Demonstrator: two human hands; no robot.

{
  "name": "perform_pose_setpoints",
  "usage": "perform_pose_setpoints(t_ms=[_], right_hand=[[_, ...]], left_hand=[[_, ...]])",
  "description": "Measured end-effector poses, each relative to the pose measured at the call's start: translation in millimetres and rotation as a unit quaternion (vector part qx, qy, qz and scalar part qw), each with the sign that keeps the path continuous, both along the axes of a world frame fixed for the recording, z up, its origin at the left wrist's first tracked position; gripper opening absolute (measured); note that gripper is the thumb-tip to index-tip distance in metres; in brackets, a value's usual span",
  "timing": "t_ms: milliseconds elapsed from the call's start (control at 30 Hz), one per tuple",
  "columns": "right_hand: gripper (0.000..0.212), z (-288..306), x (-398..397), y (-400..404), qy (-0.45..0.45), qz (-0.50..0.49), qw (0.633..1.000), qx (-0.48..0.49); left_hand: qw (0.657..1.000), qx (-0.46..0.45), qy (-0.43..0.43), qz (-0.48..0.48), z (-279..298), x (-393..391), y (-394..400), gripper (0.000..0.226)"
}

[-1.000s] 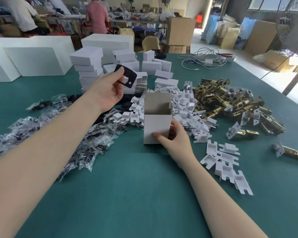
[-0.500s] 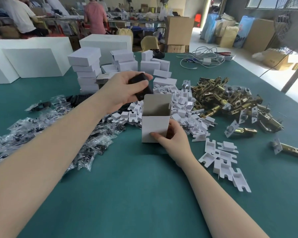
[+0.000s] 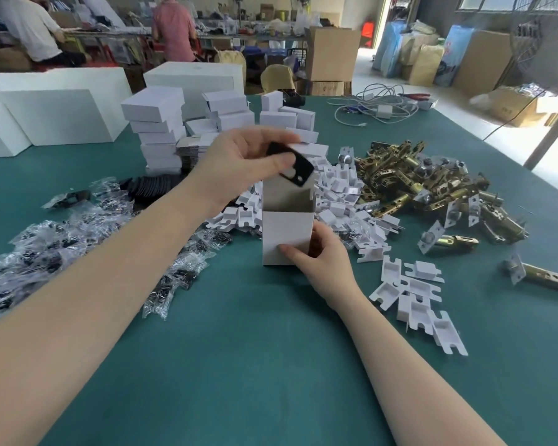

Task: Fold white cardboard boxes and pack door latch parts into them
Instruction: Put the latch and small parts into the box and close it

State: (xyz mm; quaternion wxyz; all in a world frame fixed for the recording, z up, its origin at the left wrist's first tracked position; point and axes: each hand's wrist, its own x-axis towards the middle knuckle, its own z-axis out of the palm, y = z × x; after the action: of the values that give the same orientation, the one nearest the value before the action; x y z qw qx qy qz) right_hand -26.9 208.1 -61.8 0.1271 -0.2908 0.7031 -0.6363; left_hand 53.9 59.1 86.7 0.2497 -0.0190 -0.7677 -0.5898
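Observation:
An open white cardboard box [image 3: 284,230] stands upright on the green table [image 3: 271,349], its top flap raised behind the opening. My right hand [image 3: 319,255] grips the box's lower right corner, thumb on the front face. My left hand [image 3: 242,162] pinches a flat black latch plate [image 3: 295,167] with cut-outs just above the box's opening. A pile of brass latch bolts [image 3: 432,181] lies to the right. White plastic inserts [image 3: 342,194] are heaped behind the box.
Bagged black parts [image 3: 45,252] spread across the left. Stacks of folded white boxes [image 3: 158,130] and large white cartons [image 3: 55,114] stand at the back. More white inserts [image 3: 419,300] lie near my right forearm. Cables [image 3: 377,107] lie far right. People work in the background.
My left hand has carried the black plate from up near the box stacks rightward and down to just over the box's opening. My right hand has stayed on the box.

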Motion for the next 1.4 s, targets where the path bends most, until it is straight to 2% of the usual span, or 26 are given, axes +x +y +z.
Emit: perform_pose_setpoints(t_ms=[100,300,367,467,633,767,867,1100,1300,1400], right_hand=[[0.046,1,1,1,-0.004,0.001,1.000,-0.005],[0.044,2,1,2,-0.010,0.007,1.000,-0.005],[0.044,2,2,1,-0.013,0.005,1.000,-0.006],[0.044,1,2,2,-0.013,0.004,1.000,-0.010],[0.043,1,2,2,-0.004,-0.004,1.000,-0.003],[0.043,2,1,2,-0.005,-0.002,1.000,0.002],[0.043,3,2,2,-0.001,-0.001,1.000,0.004],[0.043,4,3,2,0.005,-0.008,1.000,0.005],[0.035,9,5,-2,-0.003,-0.039,0.999,0.003],[0.034,10,5,-1,-0.004,-0.035,0.999,0.005]], left_hand=[[0.995,-0.081,-0.055,0.030,-4,-1,6,0.027],[0.978,-0.189,-0.010,0.085,9,7,12,0.027],[0.971,-0.226,-0.038,0.062,10,7,14,0.027],[0.943,-0.307,-0.107,0.068,6,4,14,0.027],[0.921,-0.352,-0.113,0.119,5,1,9,0.023],[0.913,-0.374,-0.134,0.091,10,1,3,0.027],[0.891,-0.416,-0.175,0.058,9,0,4,0.026],[0.880,-0.431,-0.194,0.036,2,-12,3,0.024],[0.913,-0.348,-0.209,0.042,2,-26,-7,0.022],[0.912,-0.338,-0.233,0.013,4,-29,-11,0.021]])
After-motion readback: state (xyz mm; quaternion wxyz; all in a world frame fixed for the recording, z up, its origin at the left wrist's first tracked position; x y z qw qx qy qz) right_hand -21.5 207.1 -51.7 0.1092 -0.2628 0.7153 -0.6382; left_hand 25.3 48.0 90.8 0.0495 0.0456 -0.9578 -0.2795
